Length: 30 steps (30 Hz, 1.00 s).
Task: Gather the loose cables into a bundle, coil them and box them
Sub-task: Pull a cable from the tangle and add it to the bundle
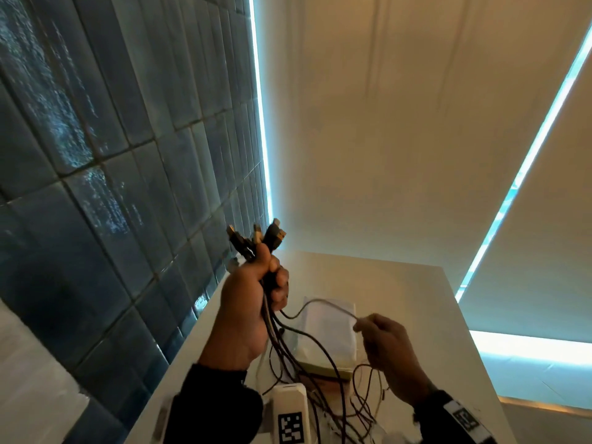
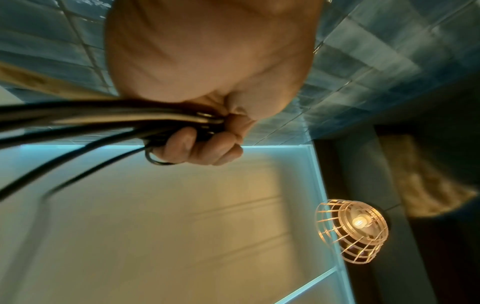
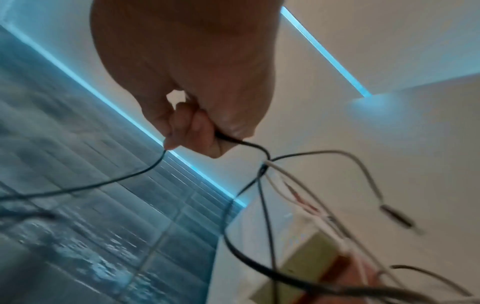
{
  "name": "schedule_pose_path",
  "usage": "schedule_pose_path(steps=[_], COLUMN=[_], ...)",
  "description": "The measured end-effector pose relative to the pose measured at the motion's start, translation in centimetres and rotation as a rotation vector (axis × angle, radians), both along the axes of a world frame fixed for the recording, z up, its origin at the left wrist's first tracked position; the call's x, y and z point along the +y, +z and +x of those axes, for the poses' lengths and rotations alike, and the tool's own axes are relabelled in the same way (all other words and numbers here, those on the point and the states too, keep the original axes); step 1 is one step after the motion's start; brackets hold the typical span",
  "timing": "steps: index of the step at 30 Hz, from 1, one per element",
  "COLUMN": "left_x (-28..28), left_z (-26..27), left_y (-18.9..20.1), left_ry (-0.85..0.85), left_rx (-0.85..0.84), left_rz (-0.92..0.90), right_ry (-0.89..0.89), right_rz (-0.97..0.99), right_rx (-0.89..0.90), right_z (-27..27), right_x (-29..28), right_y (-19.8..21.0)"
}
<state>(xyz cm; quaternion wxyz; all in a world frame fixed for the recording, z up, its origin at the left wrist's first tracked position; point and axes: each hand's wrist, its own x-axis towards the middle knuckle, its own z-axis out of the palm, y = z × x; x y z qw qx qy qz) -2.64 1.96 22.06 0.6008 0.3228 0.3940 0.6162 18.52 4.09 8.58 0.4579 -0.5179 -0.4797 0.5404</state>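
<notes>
My left hand point(image 1: 256, 290) is raised above the white table point(image 1: 416, 302) and grips a bundle of dark cables point(image 1: 285, 347) just below their plugs point(image 1: 256, 238), which stick up out of the fist. In the left wrist view the fingers point(image 2: 202, 148) are curled round the cable bundle point(image 2: 103, 117). The loose lengths hang down to the table in a tangle point(image 1: 352, 402). My right hand point(image 1: 381, 334), lower and to the right, pinches one thin cable point(image 1: 326, 304) that arcs over from the bundle. The right wrist view shows the thin cable point(image 3: 241, 142) running through the pinching fingers point(image 3: 189, 133).
A flat box point(image 1: 330, 334) with a white top lies on the table under the hanging cables. A white device with a black-and-white marker point(image 1: 290, 418) stands at the table's near edge. Blue tiled wall point(image 1: 112, 155) rises on the left; blinds point(image 1: 416, 107) hang behind.
</notes>
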Motion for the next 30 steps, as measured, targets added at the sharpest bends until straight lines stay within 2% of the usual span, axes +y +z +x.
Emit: schedule_pose_path(steps=[3,5,7,11,17,21,24,30], left_x=[0.4,0.2,0.0,0.0,0.3,-0.1,0.0,0.0], left_z=[0.8,1.6,2.4,2.5,2.5,3.0,2.1,0.2], left_y=[-1.6,-2.2,-2.3,-1.8,-1.6,-1.2,-0.3,1.5], left_ry=[-0.017,-0.063,-0.098,-0.088,-0.125,-0.209,-0.203,-0.171], left_rx=[0.085,0.152,0.156,0.011,0.144,-0.142,-0.319,-0.266], left_rz=[-0.108,-0.15,-0.161,-0.116,-0.101,-0.039,0.086,0.195], right_ry=[0.04,0.135,0.243,0.329,0.29,0.374,0.391,0.313], right_rz=[0.091,0.137,0.154,0.173,0.26,0.242,0.155,0.054], right_rx=[0.221,0.288,0.282,0.214,0.183,0.07,0.133,0.046], right_z=[-0.9,-1.6,-2.2,-2.5,-2.5,-2.7,-2.1,-1.7], right_x=[0.2,-0.1,-0.4,-0.9,-1.4,-1.6,-1.3,-0.6], right_y=[3.2,4.8,5.8,5.9,6.2,6.2,5.1,0.6])
